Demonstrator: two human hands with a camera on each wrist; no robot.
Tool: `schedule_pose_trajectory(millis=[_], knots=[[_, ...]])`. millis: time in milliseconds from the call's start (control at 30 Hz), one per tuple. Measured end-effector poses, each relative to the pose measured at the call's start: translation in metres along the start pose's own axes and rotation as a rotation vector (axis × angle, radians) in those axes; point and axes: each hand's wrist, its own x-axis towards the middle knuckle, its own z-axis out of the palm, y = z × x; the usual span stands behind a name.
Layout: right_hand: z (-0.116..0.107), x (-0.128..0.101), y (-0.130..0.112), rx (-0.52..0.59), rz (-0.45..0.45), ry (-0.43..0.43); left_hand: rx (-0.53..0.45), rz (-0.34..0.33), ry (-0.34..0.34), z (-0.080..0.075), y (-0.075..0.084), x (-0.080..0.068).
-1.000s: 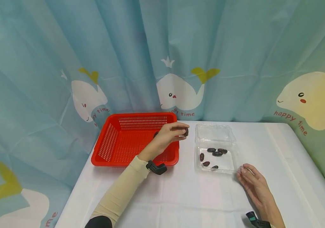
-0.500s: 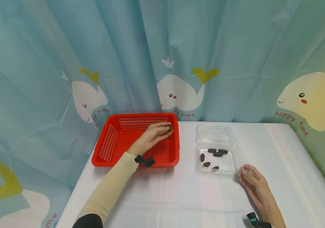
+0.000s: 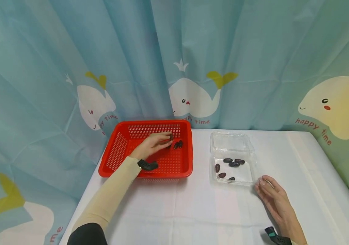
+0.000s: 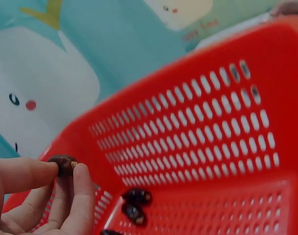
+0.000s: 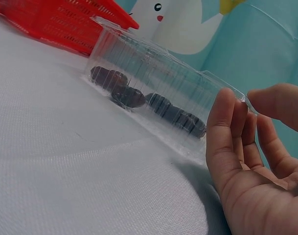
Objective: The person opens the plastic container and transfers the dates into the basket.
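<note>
My left hand (image 3: 151, 145) is over the red plastic basket (image 3: 189, 160) and pinches a dark brown date (image 4: 66, 165) between thumb and fingertips. In the left wrist view, several dates (image 4: 134, 213) lie on the basket floor below it, one cut off by the frame's bottom edge. My right hand (image 3: 276, 204) pinches the near right corner of a clear plastic clamshell box (image 3: 244, 176). The lid (image 3: 232, 142) of that box is folded back toward the curtain. Several dates (image 3: 234, 164) lie inside, mostly along its left and back parts.
A white cloth (image 3: 211, 214) covers the table. Behind it hangs a blue-green curtain (image 3: 263, 102) with whale prints. The basket stands at the back left, and a strip of white cloth separates it from the box.
With the date in its fingers, my left hand has moved left, from beyond the basket's right rim to above its inside. Dates in the basket have come into view. The right hand stays put.
</note>
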Motion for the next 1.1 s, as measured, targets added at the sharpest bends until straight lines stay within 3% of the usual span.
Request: schedule_pose_trajectory(millis=[33,100,233,300,367,467,567,667,1100], knots=[[0.0,0.0,0.0,0.003,-0.005,-0.004,0.065,0.016,0.0,-0.002,-0.001,0.0],[0.001,0.0,-0.001,0.008,-0.016,-0.012,0.349,0.105,0.019,-0.007,-0.004,-0.003],[0.002,0.001,-0.001,0.016,-0.031,-0.025,0.38,0.118,0.007,-0.013,-0.008,-0.002],[0.002,0.002,-0.001,0.016,-0.035,-0.027,0.098,-0.018,-0.01,-0.014,-0.009,0.002],[0.002,0.002,-0.001,0.02,-0.035,-0.027,-0.262,-0.181,0.032,-0.014,-0.01,0.007],[0.001,0.002,-0.001,0.025,-0.035,-0.028,-0.718,-0.424,0.229,-0.014,-0.01,0.017],[0.001,0.002,0.0,0.027,-0.033,-0.026,-0.733,-0.531,0.3,-0.013,-0.012,0.026],[0.002,0.003,-0.001,0.034,-0.028,-0.017,-0.702,-0.57,0.321,-0.014,-0.014,0.031],[0.001,0.0,0.001,0.026,-0.012,-0.002,-0.473,-0.642,0.368,-0.009,-0.027,0.046]])
